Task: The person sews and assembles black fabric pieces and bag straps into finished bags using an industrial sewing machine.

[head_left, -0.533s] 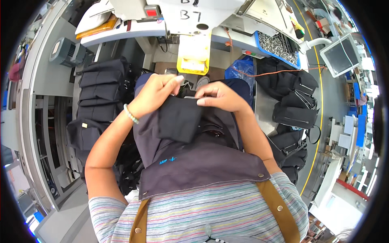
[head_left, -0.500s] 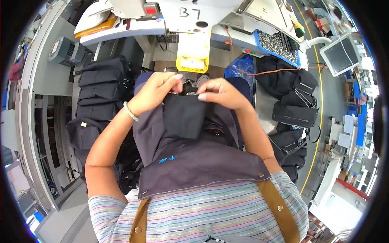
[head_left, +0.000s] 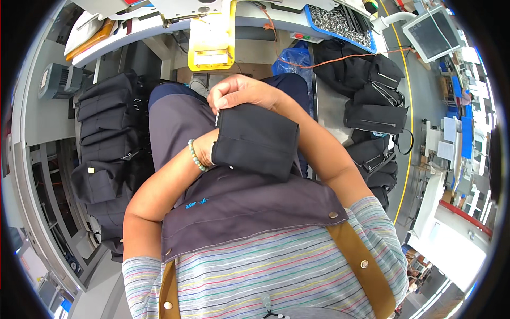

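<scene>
Over my lap I have a black fabric pouch, turned sideways with its opening toward the left. My left hand, with a beaded bracelet at the wrist, reaches into that opening, and the cloth hides its fingers. At the pouch's upper left corner, my right hand pinches the edge between thumb and fingers, where a bit of metal zip shows. Below the pouch is the folded-over top of my dark grey apron.
A machine with a yellow plate stands ahead. Folded black fabric pieces are stacked at left; zipped black pieces lie at right. A blue tray holds small metal parts near an orange cord and a screen.
The pouch has turned from hanging upright to lying sideways. My left hand has moved from its top edge into the opening, and my right hand has shifted left to the upper corner.
</scene>
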Action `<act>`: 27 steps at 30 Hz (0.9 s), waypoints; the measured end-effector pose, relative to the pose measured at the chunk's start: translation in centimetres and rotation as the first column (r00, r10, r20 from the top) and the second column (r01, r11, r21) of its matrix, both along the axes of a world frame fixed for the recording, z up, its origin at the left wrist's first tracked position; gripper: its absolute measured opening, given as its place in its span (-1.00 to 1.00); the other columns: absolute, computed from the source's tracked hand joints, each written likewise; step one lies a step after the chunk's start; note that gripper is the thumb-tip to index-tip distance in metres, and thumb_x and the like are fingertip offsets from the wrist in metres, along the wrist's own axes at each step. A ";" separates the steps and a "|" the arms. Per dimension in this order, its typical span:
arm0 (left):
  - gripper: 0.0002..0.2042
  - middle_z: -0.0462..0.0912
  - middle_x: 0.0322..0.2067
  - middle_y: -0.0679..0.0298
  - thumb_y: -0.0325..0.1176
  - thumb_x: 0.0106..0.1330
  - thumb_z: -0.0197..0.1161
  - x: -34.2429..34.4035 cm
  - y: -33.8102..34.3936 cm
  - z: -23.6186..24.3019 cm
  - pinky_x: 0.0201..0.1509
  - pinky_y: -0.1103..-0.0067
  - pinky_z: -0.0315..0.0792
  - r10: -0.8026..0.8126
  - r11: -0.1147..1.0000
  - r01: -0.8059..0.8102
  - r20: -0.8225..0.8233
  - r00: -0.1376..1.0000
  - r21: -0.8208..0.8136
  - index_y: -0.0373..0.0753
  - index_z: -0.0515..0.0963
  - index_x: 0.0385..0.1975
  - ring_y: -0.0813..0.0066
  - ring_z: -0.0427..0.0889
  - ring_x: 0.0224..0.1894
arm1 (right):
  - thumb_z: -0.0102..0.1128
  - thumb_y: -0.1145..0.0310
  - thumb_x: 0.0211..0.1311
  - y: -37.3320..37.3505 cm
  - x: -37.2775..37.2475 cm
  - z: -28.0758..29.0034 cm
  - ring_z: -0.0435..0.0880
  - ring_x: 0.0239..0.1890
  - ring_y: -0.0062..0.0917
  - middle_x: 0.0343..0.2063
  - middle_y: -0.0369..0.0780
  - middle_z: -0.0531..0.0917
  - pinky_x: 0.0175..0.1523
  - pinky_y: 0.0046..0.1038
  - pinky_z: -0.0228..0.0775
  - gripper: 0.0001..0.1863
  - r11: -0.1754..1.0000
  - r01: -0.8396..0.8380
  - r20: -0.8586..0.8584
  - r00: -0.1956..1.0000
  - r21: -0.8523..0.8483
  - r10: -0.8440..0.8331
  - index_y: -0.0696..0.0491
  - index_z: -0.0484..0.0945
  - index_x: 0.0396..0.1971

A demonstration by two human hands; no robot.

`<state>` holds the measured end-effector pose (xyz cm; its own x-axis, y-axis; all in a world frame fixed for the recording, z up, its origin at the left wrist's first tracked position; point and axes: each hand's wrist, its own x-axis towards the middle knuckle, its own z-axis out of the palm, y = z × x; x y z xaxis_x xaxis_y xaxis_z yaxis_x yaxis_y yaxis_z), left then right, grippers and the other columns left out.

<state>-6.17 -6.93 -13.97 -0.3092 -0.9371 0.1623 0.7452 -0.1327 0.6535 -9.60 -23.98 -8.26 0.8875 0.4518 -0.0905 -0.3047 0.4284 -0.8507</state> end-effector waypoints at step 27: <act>-0.85 0.61 -0.36 0.48 -0.45 0.45 0.25 8.8 3.2 11.7 -0.19 0.68 0.41 0.235 0.905 -0.424 0.778 0.583 0.045 -0.41 0.63 -0.15 0.78 0.45 -0.31 | 0.12 0.24 0.45 -3.5 -1.5 3.9 0.49 -0.30 -0.75 -0.31 -0.40 0.62 -0.21 -0.59 0.35 -0.74 0.893 0.099 0.261 0.965 -0.440 0.022 0.13 0.65 -0.17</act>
